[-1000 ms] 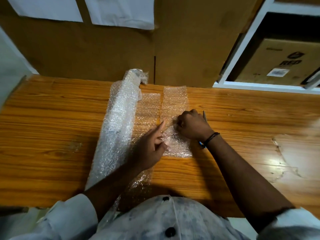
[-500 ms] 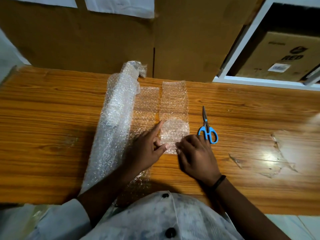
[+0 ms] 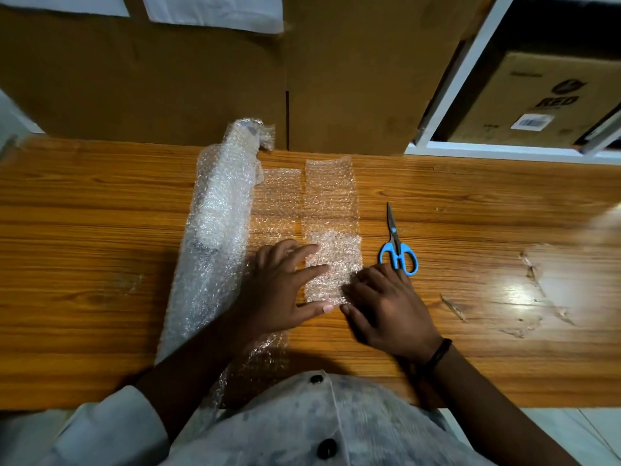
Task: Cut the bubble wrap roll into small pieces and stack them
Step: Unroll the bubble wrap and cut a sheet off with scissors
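A bubble wrap roll point(image 3: 215, 230) lies lengthwise on the wooden table point(image 3: 84, 230), its loose end point(image 3: 279, 196) spread flat to the right. A cut strip point(image 3: 331, 190) lies beside that, with a small stack of cut pieces point(image 3: 336, 264) on its near end. My left hand point(image 3: 285, 290) rests with straight fingers on the stack's left edge. My right hand point(image 3: 386, 304) touches the stack's near right corner, fingers slightly bent. Blue-handled scissors point(image 3: 398, 250) lie shut on the table just right of the stack.
Cardboard sheets point(image 3: 201, 79) stand against the table's far edge. A white shelf frame point(image 3: 470, 72) at the back right holds a cardboard box point(image 3: 537, 99). The table's right part has worn, peeling varnish point(image 3: 531, 280).
My right hand put the scissors down on the table a second ago, then came back to the stack's near right corner. My left hand spread its fingers flatter over the stack.
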Demonstrator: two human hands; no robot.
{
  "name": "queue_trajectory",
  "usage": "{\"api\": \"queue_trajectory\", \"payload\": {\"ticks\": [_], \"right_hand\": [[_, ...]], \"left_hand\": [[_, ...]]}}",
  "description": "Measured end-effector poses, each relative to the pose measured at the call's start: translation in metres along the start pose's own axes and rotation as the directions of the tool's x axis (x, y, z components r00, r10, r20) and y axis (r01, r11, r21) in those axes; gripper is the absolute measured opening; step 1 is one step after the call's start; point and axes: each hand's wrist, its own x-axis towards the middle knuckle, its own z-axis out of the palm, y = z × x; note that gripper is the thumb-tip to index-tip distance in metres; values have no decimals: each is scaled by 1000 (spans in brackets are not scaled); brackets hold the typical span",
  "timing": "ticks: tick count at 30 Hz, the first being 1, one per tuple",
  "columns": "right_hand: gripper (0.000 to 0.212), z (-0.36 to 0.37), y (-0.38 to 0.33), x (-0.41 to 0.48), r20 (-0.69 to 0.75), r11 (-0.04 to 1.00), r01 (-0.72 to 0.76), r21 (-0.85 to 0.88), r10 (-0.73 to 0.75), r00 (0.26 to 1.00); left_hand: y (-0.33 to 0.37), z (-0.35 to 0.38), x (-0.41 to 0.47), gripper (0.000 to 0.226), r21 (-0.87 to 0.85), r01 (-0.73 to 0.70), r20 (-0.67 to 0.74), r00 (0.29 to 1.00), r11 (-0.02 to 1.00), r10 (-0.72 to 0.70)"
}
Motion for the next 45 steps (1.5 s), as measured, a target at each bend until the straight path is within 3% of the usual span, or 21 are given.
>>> {"api": "queue_trajectory", "payload": {"ticks": [5, 10, 13, 16, 19, 23, 26, 29, 33, 38, 40, 45], "right_hand": [[32, -2, 1, -8, -37, 1000, 20, 12, -20, 999], [23, 2, 2, -7, -91, 998, 68, 15, -67, 994], [22, 1, 2, -3, -119, 990, 24, 139, -8, 993], [30, -5, 4, 4, -96, 952, -24, 306, 56, 994], [50, -11, 13, 12, 3, 949, -67, 308, 70, 998], [30, -7, 26, 24, -48, 945, -88, 314, 108, 993], [15, -10, 25, 38, -30, 829, -218, 516, 272, 962], [4, -14, 25, 58, 23, 668, -297, 682, 386, 922], [6, -18, 31, 89, 95, 480, -361, 799, 493, 865], [5, -7, 38, 118, 157, 319, -388, 865, 562, 812], [7, 0, 41, 125, 144, 351, -431, 831, 613, 777], [30, 20, 45, 127, -29, 598, -502, 625, 660, 750]], "left_hand": [[-4, 6, -1, 78, -20, -63, 87, 994, 998, 64], [-3, 9, -3, 63, -71, -115, -14, 993, 991, 115], [-2, 8, -2, 49, -124, -142, -84, 988, 982, 132], [-2, 5, 2, 29, -195, -120, -168, 982, 973, 87], [-2, -1, 9, 25, -290, -42, -211, 977, 956, -21], [0, -15, 18, 29, -445, 61, -158, 977, 893, -145], [-4, -20, 26, 49, -584, 148, -34, 978, 799, -206], [-13, -21, 32, 73, -605, 278, 70, 952, 746, -298], [-20, -18, 46, 78, -521, 324, 45, 935, 790, -353], [-24, -7, 57, 85, -571, 365, 10, 898, 735, -439], [-24, -5, 59, 89, -588, 376, -3, 885, 717, -467], [-26, 1, 61, 92, -501, 404, -51, 869, 765, -492]]}}
